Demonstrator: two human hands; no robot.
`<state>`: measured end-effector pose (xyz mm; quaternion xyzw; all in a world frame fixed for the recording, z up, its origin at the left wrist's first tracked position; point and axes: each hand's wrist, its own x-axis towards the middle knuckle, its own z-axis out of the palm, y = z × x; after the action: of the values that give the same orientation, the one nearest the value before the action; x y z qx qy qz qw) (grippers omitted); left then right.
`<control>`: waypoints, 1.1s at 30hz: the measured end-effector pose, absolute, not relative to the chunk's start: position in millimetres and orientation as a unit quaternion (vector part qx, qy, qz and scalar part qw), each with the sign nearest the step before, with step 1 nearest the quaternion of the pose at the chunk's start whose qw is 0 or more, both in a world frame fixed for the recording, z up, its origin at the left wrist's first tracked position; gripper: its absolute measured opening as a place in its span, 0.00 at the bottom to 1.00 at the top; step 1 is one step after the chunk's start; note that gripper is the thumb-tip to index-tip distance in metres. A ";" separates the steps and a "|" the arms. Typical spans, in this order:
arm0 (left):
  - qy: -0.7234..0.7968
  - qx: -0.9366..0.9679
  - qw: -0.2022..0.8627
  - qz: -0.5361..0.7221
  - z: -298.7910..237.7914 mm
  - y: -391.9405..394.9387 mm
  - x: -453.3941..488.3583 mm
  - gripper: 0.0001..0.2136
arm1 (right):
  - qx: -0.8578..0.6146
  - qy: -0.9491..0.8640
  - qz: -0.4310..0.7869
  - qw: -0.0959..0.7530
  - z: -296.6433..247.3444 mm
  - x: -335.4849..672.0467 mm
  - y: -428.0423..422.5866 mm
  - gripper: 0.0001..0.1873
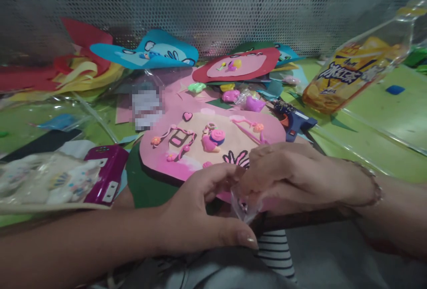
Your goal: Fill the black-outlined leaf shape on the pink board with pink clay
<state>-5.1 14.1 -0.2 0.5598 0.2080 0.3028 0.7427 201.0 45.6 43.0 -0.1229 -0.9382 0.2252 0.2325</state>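
Observation:
At the table's near edge, my left hand (pixel 196 211) curves around a small clear plastic bag (pixel 245 206), its fingertips at the bag's top and its thumb stretched out below. My right hand (pixel 283 173) is closed at the mouth of the same bag, with the fingertips partly hidden. Some small dark bits seem to show through the plastic. Just beyond both hands lies a pink paper cutout (pixel 160 160) with a cream centre. It carries a clay snail (pixel 213 138) with a pink spiral shell, a pink heart (pixel 187 116), clay flowers and black-outlined grass.
A tilted bottle with an orange label (pixel 353 71) stands at right, near a blue glue gun (pixel 293 122). Clay lumps (pixel 253 103) lie behind the cutout. Blue (pixel 147 51) and red (pixel 236 64) paper crafts lean toward a perforated metal panel (pixel 213 9). A purple-ended packet (pixel 106 173) lies left.

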 end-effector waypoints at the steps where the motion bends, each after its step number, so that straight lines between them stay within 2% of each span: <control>1: 0.207 0.560 0.743 0.302 -2.2 14.2 -5.2 0.23 | -0.111 -0.936 0.233 0.240 42.3 201.0 46.5 0.04; 3: 0.208 0.560 0.744 0.300 -5.4 15.0 -5.1 0.24 | -0.081 -0.940 0.217 0.251 40.6 200.8 48.4 0.06; 6: 0.208 0.565 0.743 0.292 -6.0 17.2 -4.2 0.23 | -0.047 -0.957 0.187 0.219 37.5 199.8 50.4 0.07; 13: 0.195 0.564 0.748 0.291 -4.3 16.7 -2.9 0.21 | -0.030 -0.948 0.240 0.209 39.1 198.3 50.9 0.10; 17: 0.202 0.580 0.743 0.268 -4.6 11.9 -6.1 0.22 | -0.095 -0.924 0.252 0.271 47.1 202.1 58.3 0.12; 20: 0.198 0.615 0.718 0.260 -1.8 10.2 -9.8 0.23 | -0.242 -0.891 0.155 0.351 45.6 206.5 73.8 0.10; 22: 0.191 0.616 0.720 0.257 -0.2 10.2 -11.6 0.24 | -0.351 -0.877 0.104 0.312 38.9 209.5 86.3 0.07; 26: 0.179 0.594 0.744 0.247 0.2 10.0 -10.9 0.24 | -0.451 -0.876 0.047 0.162 19.8 213.6 100.8 0.03; 28: 0.177 0.597 0.741 0.251 0.0 8.7 -9.1 0.25 | -0.469 -0.876 0.041 0.108 12.5 214.1 100.3 0.10; 30: 0.178 0.614 0.722 0.264 0.1 6.9 -7.9 0.24 | -0.469 -0.878 0.050 0.076 8.6 213.7 96.8 0.13; 33: 0.186 0.682 0.645 0.290 0.5 6.5 -8.6 0.21 | -0.470 -0.879 0.060 0.062 9.1 211.9 91.2 0.11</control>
<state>-8.6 6.5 0.5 0.6819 0.1860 0.2899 0.6452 211.9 91.2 9.1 -0.4696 -0.8786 0.0604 0.0621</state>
